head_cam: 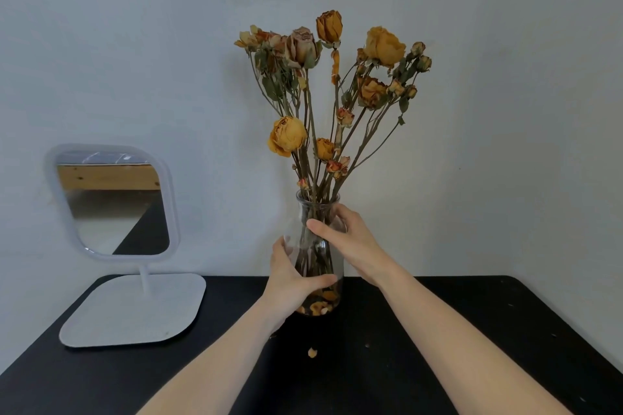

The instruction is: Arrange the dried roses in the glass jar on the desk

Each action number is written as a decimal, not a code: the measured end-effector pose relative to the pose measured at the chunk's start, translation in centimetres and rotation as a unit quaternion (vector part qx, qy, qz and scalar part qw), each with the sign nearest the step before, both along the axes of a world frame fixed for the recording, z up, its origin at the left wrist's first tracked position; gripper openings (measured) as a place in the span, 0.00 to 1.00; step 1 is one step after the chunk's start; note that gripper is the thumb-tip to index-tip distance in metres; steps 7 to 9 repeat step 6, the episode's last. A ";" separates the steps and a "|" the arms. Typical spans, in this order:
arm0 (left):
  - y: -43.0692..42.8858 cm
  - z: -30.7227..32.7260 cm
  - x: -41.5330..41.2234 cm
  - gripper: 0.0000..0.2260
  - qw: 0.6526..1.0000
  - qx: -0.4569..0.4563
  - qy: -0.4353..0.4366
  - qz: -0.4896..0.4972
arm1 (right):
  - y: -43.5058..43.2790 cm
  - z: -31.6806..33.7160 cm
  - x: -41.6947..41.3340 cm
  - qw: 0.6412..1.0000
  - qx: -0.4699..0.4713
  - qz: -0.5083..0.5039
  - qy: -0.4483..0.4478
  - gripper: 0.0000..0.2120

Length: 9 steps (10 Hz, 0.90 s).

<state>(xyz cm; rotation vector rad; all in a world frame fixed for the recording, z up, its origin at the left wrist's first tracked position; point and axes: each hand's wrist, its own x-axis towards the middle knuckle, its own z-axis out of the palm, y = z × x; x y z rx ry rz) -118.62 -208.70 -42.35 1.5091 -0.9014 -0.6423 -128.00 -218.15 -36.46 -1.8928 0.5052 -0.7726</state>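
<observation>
Leftmost, a white stand mirror (113, 209) sits on the black desk (472, 330), at about nine o'clock from the glass jar (318, 256) and well apart from it. Next comes the left hand (290, 280), wrapped around the jar's lower body from its eight o'clock side, thumb across the front glass, fingers out of sight behind. The jar stands upright at the middle of the desk's far edge, close to the wall (505, 111), with loose petals gathered in its bottom. One fallen petal (312, 352) lies on the desk at six o'clock from the jar, just in front of it.

The dried roses (333, 84) rise out of the mouth toward twelve o'clock, their stems fanning from eleven to one, so the long axis runs straight up from both grips. The right hand (350, 239) clasps the narrow neck from the three o'clock side, thumb laid over the front.

Both hands are closed on glass, not on stems. The right hand, higher and just under the rim, looks nearer the stems, so it is probably the one to reach up and shift them while the left steadies the base.
</observation>
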 end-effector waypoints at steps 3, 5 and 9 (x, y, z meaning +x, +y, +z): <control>0.4 0.7 -0.2 0.57 0.999 0.038 0.011 0.000 | 1.1 0.5 -0.1 0.999 0.011 -0.035 0.013 0.07; 5.8 1.6 -0.9 0.43 0.998 0.010 0.017 0.066 | 4.6 -0.7 -2.4 0.983 -0.087 -0.139 0.086 0.38; 10.7 1.3 -0.4 0.11 0.990 -0.050 0.019 0.133 | 7.3 -1.8 -5.5 0.988 -0.059 -0.127 0.059 0.31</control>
